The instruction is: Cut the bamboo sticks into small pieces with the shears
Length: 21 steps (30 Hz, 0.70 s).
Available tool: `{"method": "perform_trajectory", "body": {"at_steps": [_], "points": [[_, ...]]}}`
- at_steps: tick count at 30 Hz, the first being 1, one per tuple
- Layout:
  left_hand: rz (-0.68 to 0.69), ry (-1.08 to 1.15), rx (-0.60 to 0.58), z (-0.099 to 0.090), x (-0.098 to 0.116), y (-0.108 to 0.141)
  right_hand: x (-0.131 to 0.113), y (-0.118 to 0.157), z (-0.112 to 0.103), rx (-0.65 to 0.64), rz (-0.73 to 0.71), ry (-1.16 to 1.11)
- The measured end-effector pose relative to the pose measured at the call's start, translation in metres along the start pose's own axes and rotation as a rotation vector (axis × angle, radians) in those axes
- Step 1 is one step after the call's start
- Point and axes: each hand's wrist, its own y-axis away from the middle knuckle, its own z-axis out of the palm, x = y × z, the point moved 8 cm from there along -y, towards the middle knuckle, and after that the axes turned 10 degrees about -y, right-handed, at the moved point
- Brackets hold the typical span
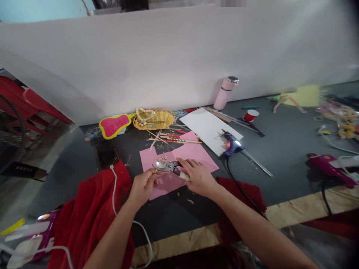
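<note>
Mid-frame, the silver-bladed hand pruners with dark, partly cream handles (183, 176) lie over a pink paper sheet (196, 157); the right grip (200, 178) is closed round their handles, while the left grip (143, 186) pinches a thin pale stick (155, 171) by the blades; the pruners should feel rigid and fairly weighty, best held by the handles, clear of the edge; the stick looks light, stiff and brittle, best pinched well back from the cut; small pale pieces (162, 159) lie beyond the blades; no brand, label or writing is readable.
</note>
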Motion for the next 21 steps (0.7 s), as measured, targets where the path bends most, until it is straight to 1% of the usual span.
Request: {"method": "perform_trajectory", "body": {"at_steps": [5, 10, 14, 21], "points": [[-0.027, 0.082, -0.183, 0.005, -0.003, 0.001, -0.004, 0.001, -0.002, -0.013, -0.032, -0.021], [-0.089, 0.181, -0.273, 0.009, -0.007, 0.003, -0.006, 0.001, -0.001, -0.029, -0.063, -0.051], [-0.133, 0.247, -0.288, 0.009, -0.010, 0.003, -0.009, 0.000, -0.002, -0.029, -0.067, -0.052], [-0.115, 0.283, -0.272, 0.007, -0.004, 0.006, -0.013, 0.002, -0.002, -0.028, -0.033, -0.013]]}}
